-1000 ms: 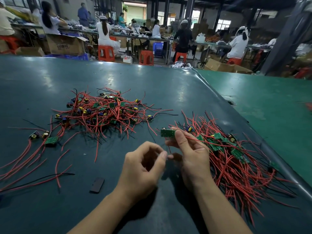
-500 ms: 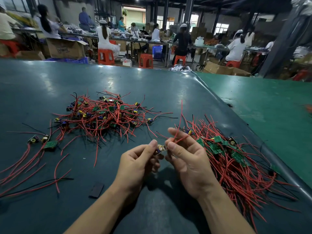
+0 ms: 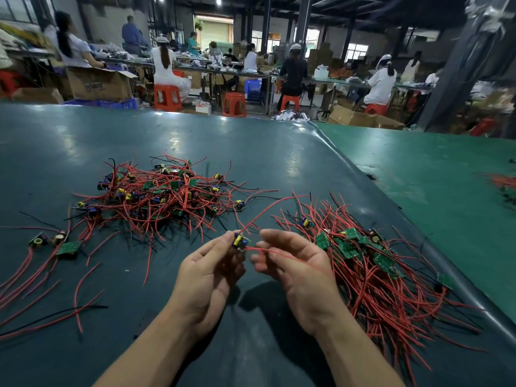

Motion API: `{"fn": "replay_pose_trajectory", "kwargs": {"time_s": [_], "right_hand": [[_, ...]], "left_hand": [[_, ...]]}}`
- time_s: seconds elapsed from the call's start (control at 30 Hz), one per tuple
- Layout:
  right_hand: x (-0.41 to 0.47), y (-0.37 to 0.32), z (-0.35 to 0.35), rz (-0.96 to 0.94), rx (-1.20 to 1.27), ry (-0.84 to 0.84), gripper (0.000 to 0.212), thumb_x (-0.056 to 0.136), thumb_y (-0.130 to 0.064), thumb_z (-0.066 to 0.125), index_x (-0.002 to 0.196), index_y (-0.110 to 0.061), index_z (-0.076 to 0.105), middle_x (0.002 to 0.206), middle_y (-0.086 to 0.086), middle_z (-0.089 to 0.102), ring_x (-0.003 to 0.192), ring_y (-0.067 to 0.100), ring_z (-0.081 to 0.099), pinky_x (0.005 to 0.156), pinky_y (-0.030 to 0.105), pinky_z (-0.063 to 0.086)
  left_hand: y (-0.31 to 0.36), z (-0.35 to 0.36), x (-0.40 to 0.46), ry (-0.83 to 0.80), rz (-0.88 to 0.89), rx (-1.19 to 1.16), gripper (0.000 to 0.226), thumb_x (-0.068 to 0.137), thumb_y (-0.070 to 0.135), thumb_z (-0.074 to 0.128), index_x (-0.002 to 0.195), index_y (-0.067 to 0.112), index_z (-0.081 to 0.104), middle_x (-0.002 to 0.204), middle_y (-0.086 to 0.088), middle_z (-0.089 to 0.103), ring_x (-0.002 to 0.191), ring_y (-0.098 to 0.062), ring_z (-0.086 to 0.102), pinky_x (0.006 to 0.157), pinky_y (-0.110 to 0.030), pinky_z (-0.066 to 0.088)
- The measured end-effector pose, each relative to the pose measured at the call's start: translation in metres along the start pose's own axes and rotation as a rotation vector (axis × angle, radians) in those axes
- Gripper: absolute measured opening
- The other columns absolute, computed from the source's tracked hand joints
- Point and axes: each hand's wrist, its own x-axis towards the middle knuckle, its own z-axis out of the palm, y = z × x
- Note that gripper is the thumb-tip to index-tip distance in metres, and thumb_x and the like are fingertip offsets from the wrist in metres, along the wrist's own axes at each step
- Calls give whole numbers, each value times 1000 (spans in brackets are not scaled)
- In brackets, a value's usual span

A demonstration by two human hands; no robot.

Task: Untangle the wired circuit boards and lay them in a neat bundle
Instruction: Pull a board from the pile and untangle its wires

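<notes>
- Far left of the dark table (image 3: 251, 141): three small boards (image 3: 54, 243) lie apart from the rest, red leads trailing toward the near left edge.
- Centre-left: one tangled heap (image 3: 164, 194) of boards and red and black wires; too knotted to count.
- Left hand (image 3: 208, 270): fingers curled, pinching one circuit board (image 3: 240, 241) at the fingertips, yellow capacitor facing up.
- Right hand (image 3: 296, 270): fingers loosely curled round a red wire (image 3: 272, 251) running from that board; a second red lead arcs up and away.
- Right: one laid bundle (image 3: 371, 275), wires roughly parallel, at least eight boards visible near its far end.
- Risk: pulling the lead hard could strain its solder joint.
- Risk: the free lead hangs near the bundle's far tips and could snag them, dragging sorted pieces askew.
</notes>
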Motion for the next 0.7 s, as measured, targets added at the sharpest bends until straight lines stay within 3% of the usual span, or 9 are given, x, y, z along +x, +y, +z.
{"fn": "replay_pose_trajectory", "kwargs": {"time_s": [0.07, 0.13, 0.23, 0.33, 0.43, 0.5, 0.53, 0.6, 0.7], "right_hand": [[0, 0, 2, 41, -10, 6, 12, 82, -15, 69, 90, -9, 77, 85, 12, 72, 65, 20, 66, 58, 24, 55], [0, 1, 1, 21, -103, -15, 22, 74, -26, 72, 89, -12, 79, 84, 10, 73, 68, 18, 63, 59, 23, 55], [-1, -1, 0, -77, -259, 11, 16, 73, -26, 71, 80, -14, 80, 59, 1, 64, 51, 9, 52, 49, 17, 45], [0, -1, -5, -45, -341, 19, 23, 71, -31, 74, 80, -11, 80, 53, 3, 48, 47, 10, 35, 44, 17, 30], [0, 0, -7, 11, -346, 41, 30, 66, -37, 77, 75, -8, 78, 50, 5, 41, 44, 11, 29, 41, 19, 23], [2, 3, -6, 30, -308, 70, 35, 67, -36, 78, 76, -3, 76, 50, 6, 43, 45, 13, 32, 46, 20, 25], [3, 4, -6, 37, -285, 85, 35, 69, -34, 78, 77, 0, 74, 50, 6, 44, 46, 14, 33, 47, 20, 25], [4, 7, -7, 53, -246, 102, 33, 76, -27, 77, 77, 5, 70, 45, -1, 40, 39, 10, 29, 41, 16, 23], [3, 9, -7, 65, -204, 59, 17, 84, -16, 73, 80, 1, 73, 47, -6, 48, 37, 5, 36, 38, 14, 30]], "left_hand": [[-2, 0, -1, -14, -23, 48, 24, 73, 20, 68, 86, 1, 74, 80, -16, 69, 68, -21, 63, 68, -31, 56], [-3, 2, -5, -38, -43, 159, 26, 79, 18, 67, 92, -3, 74, 94, -28, 70, 82, -33, 64, 83, -43, 54], [-3, 3, -11, -146, -13, 331, 24, 78, 19, 65, 88, 1, 77, 88, -24, 73, 70, -27, 68, 66, -27, 58], [2, 5, -14, -204, -10, 410, 20, 73, 18, 64, 75, 4, 77, 61, -10, 67, 35, -4, 50, 36, -9, 37], [3, 3, -12, -226, -3, 455, 19, 70, 22, 65, 71, 8, 78, 57, -7, 64, 29, 0, 41, 33, -7, 29], [0, 0, -10, -255, 6, 463, 20, 71, 26, 68, 76, 9, 78, 66, -8, 68, 40, -2, 53, 44, -9, 41], [0, -2, -9, -273, 3, 469, 20, 73, 27, 73, 81, 9, 78, 74, -10, 70, 54, -7, 60, 58, -15, 48], [-2, -3, -8, -285, -1, 503, 16, 76, 25, 79, 87, 13, 77, 85, -10, 70, 81, -18, 61, 81, -35, 47], [-3, -3, -7, -232, 17, 552, 7, 83, 21, 69, 83, 17, 76, 81, -8, 68, 76, -18, 59, 77, -37, 46]]}}
